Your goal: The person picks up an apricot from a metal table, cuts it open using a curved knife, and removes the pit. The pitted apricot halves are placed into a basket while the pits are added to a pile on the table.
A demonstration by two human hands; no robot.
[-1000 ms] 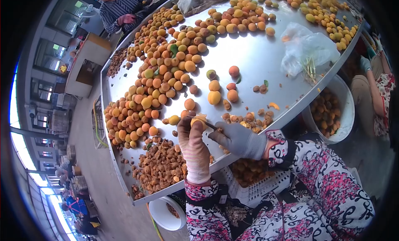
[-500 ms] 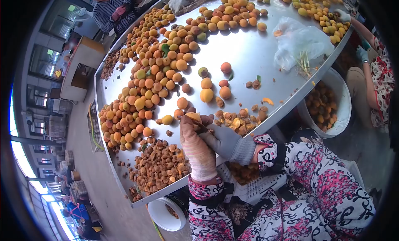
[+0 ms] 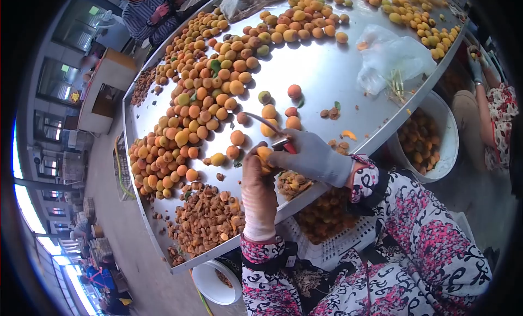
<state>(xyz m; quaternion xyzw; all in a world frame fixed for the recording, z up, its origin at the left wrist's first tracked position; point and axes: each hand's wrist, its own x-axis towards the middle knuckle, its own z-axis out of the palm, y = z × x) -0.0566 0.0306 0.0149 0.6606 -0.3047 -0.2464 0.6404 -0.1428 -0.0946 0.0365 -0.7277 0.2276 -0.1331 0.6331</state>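
An apricot (image 3: 264, 154) is gripped in the fingers of my left hand (image 3: 260, 193), which wears a light glove with brown-stained fingertips. My right hand (image 3: 316, 157), in a grey glove, is closed around a small curved knife (image 3: 285, 146) with a red handle. Its thin blade points up and left, clear of the fruit. The right fingertips also touch the apricot. Several loose apricots (image 3: 267, 129) lie just beyond my hands. Beside my left wrist is a heap of brown apricot pits (image 3: 204, 218). Wet scraps and pits (image 3: 293, 183) sit under my right hand at the table edge.
A long bank of apricots (image 3: 188, 117) covers the metal table (image 3: 313, 65). A clear plastic bag (image 3: 389, 57) lies at right. Below are a white crate (image 3: 348, 242) and white buckets (image 3: 452, 152) holding fruit. Co-workers stand at upper left and sit at right.
My right hand has moved right and up, turning so the curved knife now shows above the apricot. My left hand dropped slightly. The co-worker's hand at right has left the table fruit.
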